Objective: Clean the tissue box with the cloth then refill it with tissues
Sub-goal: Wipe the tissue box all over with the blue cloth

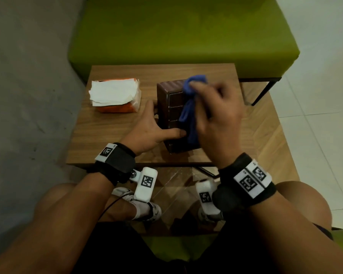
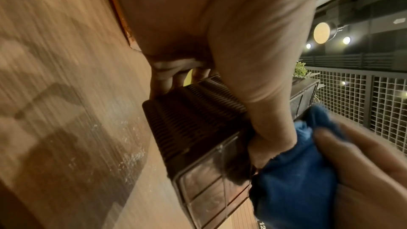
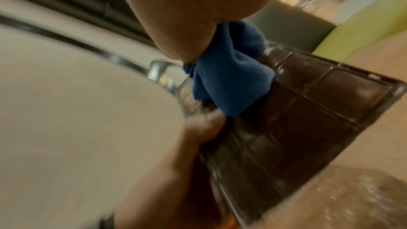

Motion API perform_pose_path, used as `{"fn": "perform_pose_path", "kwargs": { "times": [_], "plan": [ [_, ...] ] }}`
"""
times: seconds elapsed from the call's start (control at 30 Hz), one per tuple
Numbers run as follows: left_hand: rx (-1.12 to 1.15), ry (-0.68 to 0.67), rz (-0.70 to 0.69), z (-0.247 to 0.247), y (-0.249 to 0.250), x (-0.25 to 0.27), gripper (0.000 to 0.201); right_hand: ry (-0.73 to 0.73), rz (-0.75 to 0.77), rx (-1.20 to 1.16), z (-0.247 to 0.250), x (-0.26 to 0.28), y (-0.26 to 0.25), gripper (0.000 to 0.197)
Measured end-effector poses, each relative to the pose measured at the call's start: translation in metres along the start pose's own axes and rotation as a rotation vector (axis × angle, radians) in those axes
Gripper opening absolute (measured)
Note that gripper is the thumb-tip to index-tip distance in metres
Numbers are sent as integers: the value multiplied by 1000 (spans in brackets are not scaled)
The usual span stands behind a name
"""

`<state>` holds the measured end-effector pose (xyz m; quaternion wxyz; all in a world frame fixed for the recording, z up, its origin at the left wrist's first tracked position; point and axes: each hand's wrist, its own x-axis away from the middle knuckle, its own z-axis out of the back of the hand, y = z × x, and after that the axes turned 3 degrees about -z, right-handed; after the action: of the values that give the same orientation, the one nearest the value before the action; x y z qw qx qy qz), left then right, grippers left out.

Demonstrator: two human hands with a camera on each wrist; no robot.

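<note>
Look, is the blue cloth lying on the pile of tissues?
No, the right hand holds the blue cloth against the brown tissue box, apart from the tissues.

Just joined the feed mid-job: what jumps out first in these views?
The blue cloth stands out at mid-table, bunched in the right hand and pressed on the dark brown tissue box, which the left hand steadies with a grip on its near-left side. Left of the box lies a stack of white tissues on an orange pack, with a green bench behind the wooden table.
</note>
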<state>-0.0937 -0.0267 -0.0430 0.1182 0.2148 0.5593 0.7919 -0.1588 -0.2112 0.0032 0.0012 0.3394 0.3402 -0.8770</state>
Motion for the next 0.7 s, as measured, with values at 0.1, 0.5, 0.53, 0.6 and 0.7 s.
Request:
{"fn": "perform_pose_path", "kwargs": {
  "times": [0.1,0.5,0.53,0.6,0.7],
  "plan": [
    [-14,-6,7,0,-4,0,101,71,-101,-2,2,-9,0,21],
    [-12,-25,8,-6,-6,5,111,-328,0,146,14,-33,-9,26],
    [-19,-29,-4,-8,-3,5,113,-392,38,164,14,-33,-15,29],
    [-56,-13,-46,-15,-2,3,114,-505,147,183,12,-32,-31,31],
    [-74,8,-88,-20,-7,1,106,-536,244,189,8,-28,-33,24]
  ]
}}
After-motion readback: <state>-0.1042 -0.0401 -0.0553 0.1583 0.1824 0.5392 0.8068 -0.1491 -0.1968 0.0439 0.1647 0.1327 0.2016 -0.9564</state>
